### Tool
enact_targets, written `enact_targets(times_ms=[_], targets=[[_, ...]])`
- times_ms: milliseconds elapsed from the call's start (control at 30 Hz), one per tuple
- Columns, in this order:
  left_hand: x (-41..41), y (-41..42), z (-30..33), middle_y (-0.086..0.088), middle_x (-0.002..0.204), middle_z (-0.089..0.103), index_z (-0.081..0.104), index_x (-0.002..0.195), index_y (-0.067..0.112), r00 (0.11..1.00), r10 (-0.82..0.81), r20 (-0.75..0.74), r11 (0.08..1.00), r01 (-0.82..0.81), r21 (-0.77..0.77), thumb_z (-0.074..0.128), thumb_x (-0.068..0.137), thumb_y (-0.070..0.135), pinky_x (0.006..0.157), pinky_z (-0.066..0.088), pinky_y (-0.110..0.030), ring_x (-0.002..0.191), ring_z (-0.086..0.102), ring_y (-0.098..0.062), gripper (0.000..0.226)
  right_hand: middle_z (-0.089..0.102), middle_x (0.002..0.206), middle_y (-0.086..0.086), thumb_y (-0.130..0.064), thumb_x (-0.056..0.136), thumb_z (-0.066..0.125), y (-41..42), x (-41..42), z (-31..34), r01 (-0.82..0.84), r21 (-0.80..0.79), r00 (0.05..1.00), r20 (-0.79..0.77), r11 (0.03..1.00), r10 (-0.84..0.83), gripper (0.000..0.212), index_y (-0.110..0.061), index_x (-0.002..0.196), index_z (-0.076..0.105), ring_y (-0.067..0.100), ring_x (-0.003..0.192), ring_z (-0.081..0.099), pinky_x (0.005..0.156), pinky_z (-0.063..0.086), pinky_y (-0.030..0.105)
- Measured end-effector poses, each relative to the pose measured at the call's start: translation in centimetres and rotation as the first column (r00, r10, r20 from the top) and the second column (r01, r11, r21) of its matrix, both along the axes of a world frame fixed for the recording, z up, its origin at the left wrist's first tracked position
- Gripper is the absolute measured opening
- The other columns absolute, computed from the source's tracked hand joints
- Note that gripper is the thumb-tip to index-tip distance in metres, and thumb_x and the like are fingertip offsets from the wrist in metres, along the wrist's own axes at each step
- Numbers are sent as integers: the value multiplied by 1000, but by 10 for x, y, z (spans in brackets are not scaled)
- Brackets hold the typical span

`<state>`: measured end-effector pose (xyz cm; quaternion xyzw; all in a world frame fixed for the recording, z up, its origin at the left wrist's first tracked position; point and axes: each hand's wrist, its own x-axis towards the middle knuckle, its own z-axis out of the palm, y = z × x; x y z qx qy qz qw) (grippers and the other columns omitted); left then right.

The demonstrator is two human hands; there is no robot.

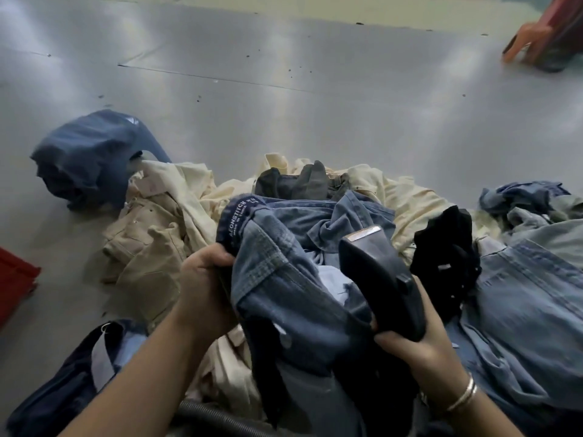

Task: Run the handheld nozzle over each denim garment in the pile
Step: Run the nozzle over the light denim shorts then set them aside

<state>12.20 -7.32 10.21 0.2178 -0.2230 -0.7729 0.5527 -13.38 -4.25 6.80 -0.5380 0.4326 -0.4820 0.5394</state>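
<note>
Nearest, the left hand (205,279) has its grip curled tight round the waistband of the blue jeans (277,279), which hang limp over the heap; denim is soft but weighty, so the stitched band looks the soundest hold. Just beside it, the right hand (410,339) wraps the rigid black nozzle (375,269) by its handle, mouth up, clear of cloth. Beyond, the pile (331,200) of cream and blue garments sprawls across the grey worktop (284,89).

A glossy grey floor (315,99) with thin seams and dark specks reflects soft light; a pale yellow-green strip (347,9) borders its far edge
</note>
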Motion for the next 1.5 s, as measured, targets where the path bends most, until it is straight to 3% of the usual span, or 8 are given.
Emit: enact_targets(times_ms=[100,400,533,633,867,1167,1367,1500], targets=[[9,0,2,-19,85,73,77,80,1,982,71,174,993,-85,79,60,38,11,66,60,-41,75,71,-32,46,60,62,2,10,56,59,-10,-13,9,133,-24,991,33,991,-132,53,-17,101,50,10,55,56,54,48,18],[-14,9,-13,-17,104,72,77,95,6,950,-109,292,978,51,200,60,79,20,72,58,-35,92,71,-28,27,65,62,5,32,70,50,-25,-36,17,270,8,963,-17,963,-270,47,-12,88,55,14,56,61,53,50,18],[-37,14,-35,3,88,75,69,90,15,665,53,745,997,1,-73,52,92,-4,75,52,-17,85,69,-7,26,62,58,6,7,60,72,-15,-34,36,207,55,976,61,977,-210,29,-15,77,65,18,48,58,47,48,20],[-47,14,-41,20,91,66,61,93,29,452,197,870,960,92,-265,49,92,-10,79,42,-4,87,61,16,41,65,58,3,-9,56,73,-2,-18,45,53,94,994,-104,994,-43,28,-26,78,71,10,47,59,44,45,16],[-50,15,-44,18,110,59,55,107,30,335,298,894,882,260,-392,45,81,3,96,40,-9,110,54,4,38,60,52,-4,-2,58,64,11,8,43,-310,226,922,-164,923,350,41,-37,80,68,2,44,52,44,40,16],[-44,17,-48,3,119,57,61,120,-1,194,388,901,810,395,-434,40,75,-6,104,40,-20,119,52,-12,50,50,45,5,-2,50,61,-4,-4,37,-38,299,995,-81,953,65,34,7,82,54,16,37,48,37,40,23],[-48,15,-41,15,115,55,61,118,8,219,419,881,803,363,-472,44,81,1,99,35,-6,115,50,-1,41,56,47,1,2,53,63,8,2,39,-284,335,942,-81,899,327,28,-14,75,63,10,38,49,39,38,17],[-46,20,-45,0,119,58,63,117,-3,159,415,896,775,454,-439,42,75,-3,100,36,-11,117,52,-10,46,54,47,0,-2,51,64,6,5,31,-100,296,982,-126,950,142,29,-6,79,59,9,40,49,40,38,18]])
